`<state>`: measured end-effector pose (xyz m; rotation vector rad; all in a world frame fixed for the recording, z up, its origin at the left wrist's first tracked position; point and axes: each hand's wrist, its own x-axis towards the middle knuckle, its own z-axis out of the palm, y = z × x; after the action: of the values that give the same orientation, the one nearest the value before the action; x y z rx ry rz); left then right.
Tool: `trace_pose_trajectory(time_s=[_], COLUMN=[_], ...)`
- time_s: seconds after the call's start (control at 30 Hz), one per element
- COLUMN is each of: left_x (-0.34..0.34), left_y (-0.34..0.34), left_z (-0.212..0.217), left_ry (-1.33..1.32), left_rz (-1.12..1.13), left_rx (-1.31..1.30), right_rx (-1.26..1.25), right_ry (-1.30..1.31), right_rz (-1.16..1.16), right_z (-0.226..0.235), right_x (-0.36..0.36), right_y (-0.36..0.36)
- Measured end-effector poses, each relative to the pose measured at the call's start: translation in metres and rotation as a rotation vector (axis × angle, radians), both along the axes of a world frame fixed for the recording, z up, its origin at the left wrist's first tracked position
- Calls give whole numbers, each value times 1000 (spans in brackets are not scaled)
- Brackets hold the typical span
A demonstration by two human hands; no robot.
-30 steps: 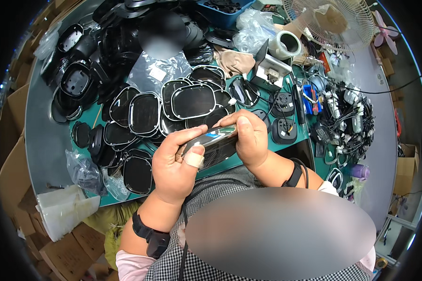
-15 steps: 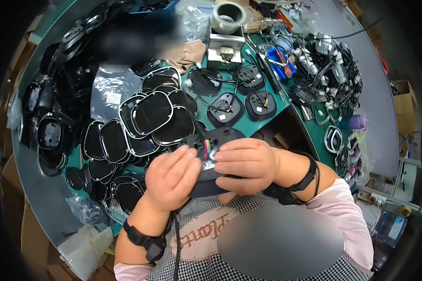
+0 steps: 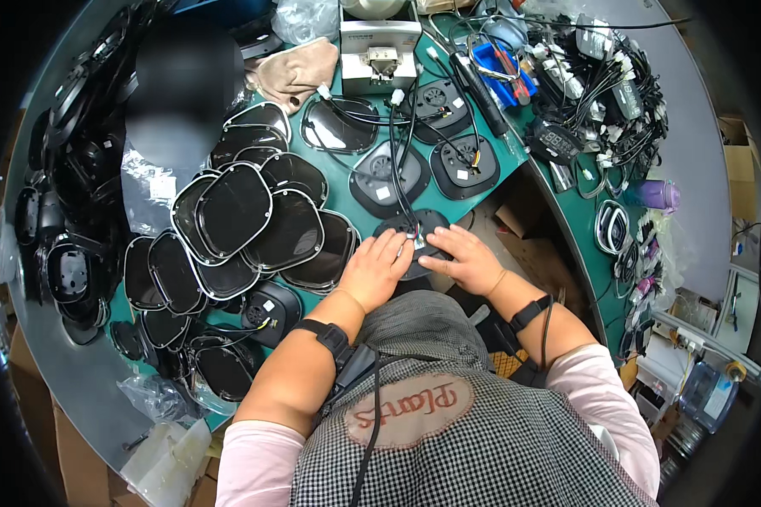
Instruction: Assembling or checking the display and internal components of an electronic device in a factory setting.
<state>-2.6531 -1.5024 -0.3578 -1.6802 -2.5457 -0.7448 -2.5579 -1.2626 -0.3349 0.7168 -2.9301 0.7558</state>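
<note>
At the near edge of the green table, both my hands are on a rounded black plastic housing (image 3: 427, 221) with a black cable and coloured wires coming out of its middle. My left hand (image 3: 379, 269) grips its left side, fingertips close to the wires. My right hand (image 3: 467, 260) holds the right side, with the fingers resting over the top. Much of the housing is covered by my hands. Just beyond it lie similar black housings with wires, a left one (image 3: 389, 179) and a right one (image 3: 465, 167).
Black panels with pale rims (image 3: 232, 211) overlap in a pile on the left. A metal box-shaped device (image 3: 380, 52) stands at the back, beside a beige cloth (image 3: 300, 72). Bundled cables (image 3: 643, 101), a blue tray (image 3: 495, 72) and a purple bottle (image 3: 654, 195) are on the right.
My hands have moved away from my body to the table edge, bringing the black housing with them. The fingers are less bunched around the wires, and my head view has shifted.
</note>
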Motion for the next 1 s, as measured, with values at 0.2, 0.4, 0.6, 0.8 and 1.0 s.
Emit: trace_pose_trajectory(time_s=[0.2,0.4,0.6,0.8,1.0], left_x=[-7,-3,-1,-6,-3], left_y=[14,13,9,-18,-142], left_z=[-2,5,8,52,125], left_ry=[33,89,100,-151,-154], left_rz=[53,67,148,255,703], left_rx=[-128,-298,-291,-28,250], right_rx=[94,74,60,122,20], right_ry=[-95,-114,-109,-151,-40], right_rz=[-11,-58,-133,-130,-162], right_z=[-23,-26,-22,10,58], right_x=[-28,-36,-34,-42,-62], right_y=[15,14,-13,-20,-36])
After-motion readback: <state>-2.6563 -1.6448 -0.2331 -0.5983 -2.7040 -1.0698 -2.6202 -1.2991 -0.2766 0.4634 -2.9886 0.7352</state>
